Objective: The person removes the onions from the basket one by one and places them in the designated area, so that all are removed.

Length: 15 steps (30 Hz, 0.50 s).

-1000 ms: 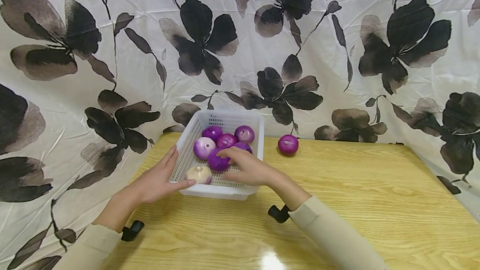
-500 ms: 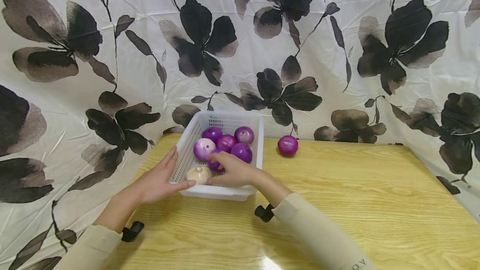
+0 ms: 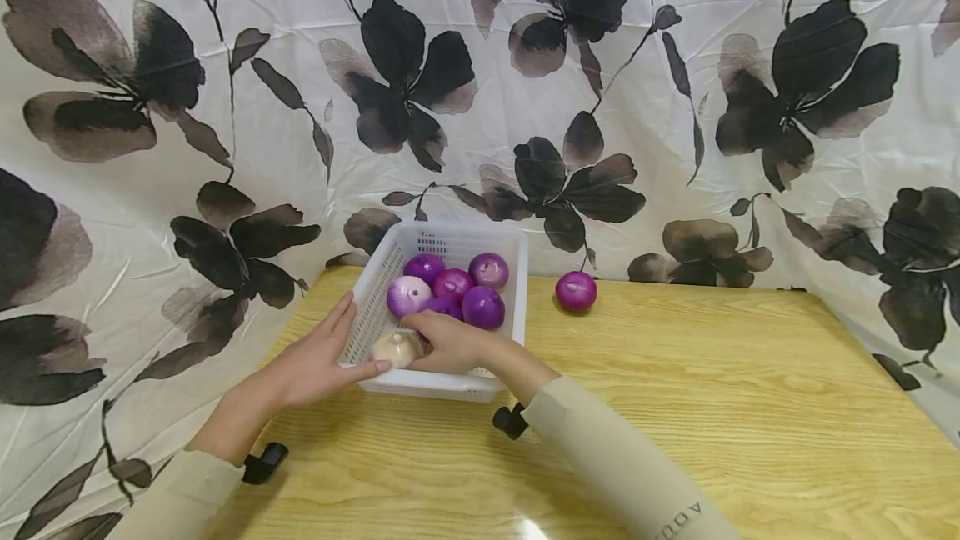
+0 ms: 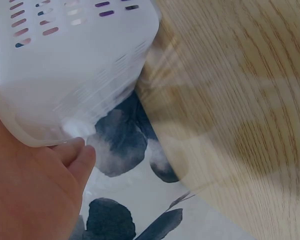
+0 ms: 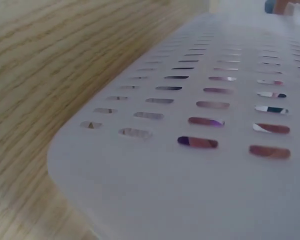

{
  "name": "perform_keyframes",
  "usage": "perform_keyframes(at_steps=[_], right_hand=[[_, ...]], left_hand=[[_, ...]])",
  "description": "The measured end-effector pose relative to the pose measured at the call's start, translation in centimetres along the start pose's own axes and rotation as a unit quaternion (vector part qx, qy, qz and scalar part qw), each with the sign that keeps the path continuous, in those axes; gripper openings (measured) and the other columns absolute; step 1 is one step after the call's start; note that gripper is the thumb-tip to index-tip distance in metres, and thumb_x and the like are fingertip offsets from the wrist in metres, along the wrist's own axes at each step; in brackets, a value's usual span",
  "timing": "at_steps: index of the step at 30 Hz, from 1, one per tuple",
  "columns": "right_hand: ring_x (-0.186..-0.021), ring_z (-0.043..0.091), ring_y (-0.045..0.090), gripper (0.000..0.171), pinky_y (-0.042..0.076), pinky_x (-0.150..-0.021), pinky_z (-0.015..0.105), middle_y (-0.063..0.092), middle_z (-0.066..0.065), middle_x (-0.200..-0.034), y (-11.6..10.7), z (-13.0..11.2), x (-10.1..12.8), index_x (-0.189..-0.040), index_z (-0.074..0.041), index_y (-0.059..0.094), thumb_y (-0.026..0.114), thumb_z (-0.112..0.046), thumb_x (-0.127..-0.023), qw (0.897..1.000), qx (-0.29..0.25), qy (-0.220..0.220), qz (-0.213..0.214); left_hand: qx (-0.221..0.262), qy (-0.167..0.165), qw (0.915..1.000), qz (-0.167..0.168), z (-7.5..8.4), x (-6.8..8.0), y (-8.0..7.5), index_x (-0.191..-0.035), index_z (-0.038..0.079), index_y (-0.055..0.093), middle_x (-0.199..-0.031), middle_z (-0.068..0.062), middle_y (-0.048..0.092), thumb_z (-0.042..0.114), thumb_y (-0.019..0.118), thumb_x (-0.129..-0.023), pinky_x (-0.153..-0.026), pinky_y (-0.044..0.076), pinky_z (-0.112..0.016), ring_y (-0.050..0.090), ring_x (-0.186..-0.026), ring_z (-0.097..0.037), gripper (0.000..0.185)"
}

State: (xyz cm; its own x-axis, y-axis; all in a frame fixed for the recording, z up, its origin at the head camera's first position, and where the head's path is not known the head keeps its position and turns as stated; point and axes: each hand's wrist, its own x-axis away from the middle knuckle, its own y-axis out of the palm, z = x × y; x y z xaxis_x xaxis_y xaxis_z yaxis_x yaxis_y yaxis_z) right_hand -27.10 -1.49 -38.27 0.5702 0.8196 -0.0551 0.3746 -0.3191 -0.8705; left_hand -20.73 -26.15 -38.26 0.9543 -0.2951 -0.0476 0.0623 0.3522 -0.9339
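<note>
Two hands meet at the white basket (image 3: 390, 261) in the middle of the head view. My left hand (image 3: 311, 365) lies flat, fingers straight, against the basket's left wall, thumb over the rim. My right hand (image 3: 450, 340) reaches inside, fingers curled over a purple onion (image 3: 442, 307) beside the pale onion (image 3: 397, 348); I cannot tell how firmly it grips. More purple onions fill the basket; one onion (image 3: 576, 290) sits alone on the wooden table (image 3: 750, 390), right of the basket.
</note>
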Motion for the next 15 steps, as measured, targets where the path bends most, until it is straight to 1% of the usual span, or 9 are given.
perform_keyframes(at_steps=[4,6,8,11,13,15], right_hand=[[-0.123,0.019,0.055,0.060,0.045,-0.102,0.026,0.060,0.011,-0.133,0.0,-0.2,-0.6,-0.148,-0.005,0.047,0.071,-0.026,-0.097,1.000,0.013,0.015,-0.020],[-0.126,0.018,0.054,0.062,0.044,-0.107,0.027,0.059,0.010,-0.138,0.1,-0.1,-0.9,-0.149,-0.003,0.046,0.070,-0.027,-0.097,0.999,0.013,0.018,-0.027],[-0.122,0.016,0.055,0.062,0.045,-0.104,0.026,0.060,0.010,-0.134,0.3,0.0,-1.2,-0.149,-0.002,0.046,0.069,-0.027,-0.098,0.999,0.010,0.021,-0.037],[-0.112,0.014,0.055,0.058,0.046,-0.097,0.024,0.062,0.007,-0.125,0.5,0.2,-1.6,-0.146,0.000,0.048,0.069,-0.027,-0.099,0.998,0.008,0.023,-0.050],[-0.107,0.012,0.054,0.057,0.046,-0.093,0.023,0.061,0.005,-0.120,0.7,0.4,-1.7,-0.146,-0.001,0.049,0.069,-0.028,-0.099,0.998,0.009,0.031,-0.053],[-0.105,0.011,0.053,0.057,0.045,-0.092,0.022,0.061,0.004,-0.118,0.8,0.5,-1.7,-0.145,-0.002,0.050,0.070,-0.028,-0.098,0.998,0.009,0.037,-0.054]], left_hand=[[-0.001,-0.002,1.0000,-0.002,-0.1,0.0,0.1,-0.160,-0.009,0.009,-0.170,-0.023,-0.004,0.076,0.056,-0.090,-0.118,0.025,-0.065,0.016,-0.151,-0.051,0.120],[-0.002,-0.004,1.0000,-0.003,-0.2,0.0,0.0,-0.160,-0.009,0.008,-0.170,-0.022,-0.004,0.076,0.056,-0.090,-0.118,0.025,-0.065,0.016,-0.151,-0.051,0.120],[-0.002,-0.006,1.0000,-0.002,-0.3,0.0,0.0,-0.160,-0.009,0.008,-0.170,-0.022,-0.004,0.076,0.056,-0.090,-0.118,0.025,-0.066,0.016,-0.151,-0.052,0.120],[0.001,-0.007,1.0000,-0.001,-0.2,0.0,-0.1,-0.160,-0.009,0.008,-0.170,-0.022,-0.004,0.075,0.057,-0.090,-0.117,0.025,-0.066,0.016,-0.151,-0.052,0.120],[0.003,-0.006,1.0000,0.000,-0.2,0.0,0.0,-0.160,-0.008,0.008,-0.170,-0.022,-0.004,0.075,0.057,-0.089,-0.118,0.025,-0.066,0.016,-0.151,-0.051,0.120],[0.002,-0.004,1.0000,0.000,-0.1,0.0,0.0,-0.160,-0.008,0.008,-0.170,-0.022,-0.004,0.076,0.057,-0.089,-0.118,0.025,-0.065,0.016,-0.151,-0.051,0.120]])
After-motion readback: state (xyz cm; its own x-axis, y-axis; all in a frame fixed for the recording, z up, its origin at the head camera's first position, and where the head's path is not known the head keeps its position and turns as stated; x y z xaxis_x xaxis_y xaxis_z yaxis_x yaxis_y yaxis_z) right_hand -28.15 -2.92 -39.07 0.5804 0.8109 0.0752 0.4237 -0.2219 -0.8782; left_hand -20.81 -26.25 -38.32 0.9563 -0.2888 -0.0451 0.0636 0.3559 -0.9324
